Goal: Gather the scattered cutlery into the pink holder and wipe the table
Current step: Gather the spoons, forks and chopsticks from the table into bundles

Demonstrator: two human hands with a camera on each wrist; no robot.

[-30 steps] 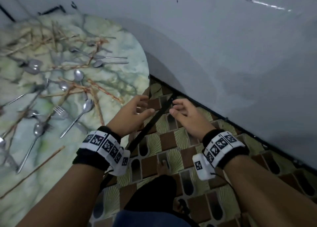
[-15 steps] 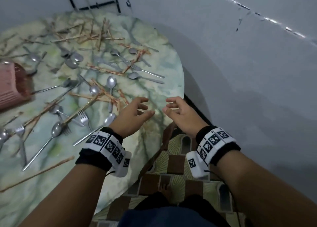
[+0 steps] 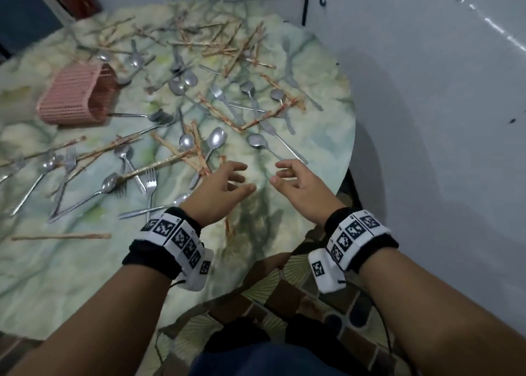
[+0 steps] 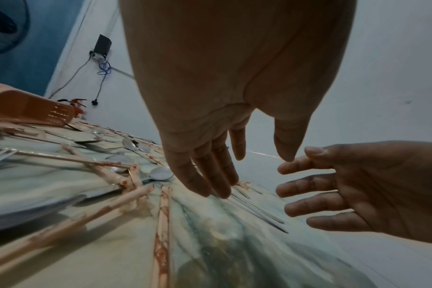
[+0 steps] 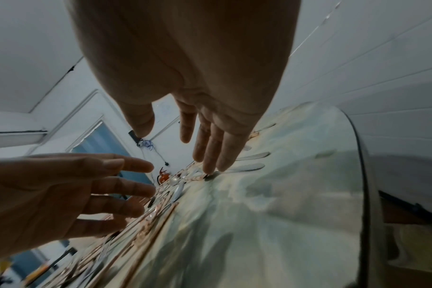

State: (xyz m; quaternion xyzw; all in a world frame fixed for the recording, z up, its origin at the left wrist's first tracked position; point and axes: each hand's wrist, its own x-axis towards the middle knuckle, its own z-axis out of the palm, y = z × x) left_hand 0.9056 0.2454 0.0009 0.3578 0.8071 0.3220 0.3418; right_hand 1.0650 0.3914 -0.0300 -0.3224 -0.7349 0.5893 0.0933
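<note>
The pink holder (image 3: 74, 98) lies on its side at the left of the round marble-patterned table (image 3: 321, 148); the left wrist view shows the holder (image 4: 30, 111) too. Several metal spoons and forks, such as a spoon (image 3: 215, 140) and a fork (image 3: 280, 141), lie scattered among several patterned chopsticks (image 3: 159, 163). My left hand (image 3: 220, 186) and right hand (image 3: 296, 179) hover side by side over the table's near right part, fingers relaxed and spread, holding nothing. In the wrist views the left hand (image 4: 210, 171) and the right hand (image 5: 210, 148) are both empty above the tabletop.
A white wall (image 3: 441, 105) stands close along the table's right edge. Patterned floor tiles (image 3: 284, 299) show below my arms. A lone chopstick (image 3: 61, 236) lies near the table's front left. A dark blue panel (image 3: 22, 14) is at the far left.
The view has swung left and up from the floor onto the table; the pink holder has come fully into sight. Both hands have moved forward over the tabletop, still empty.
</note>
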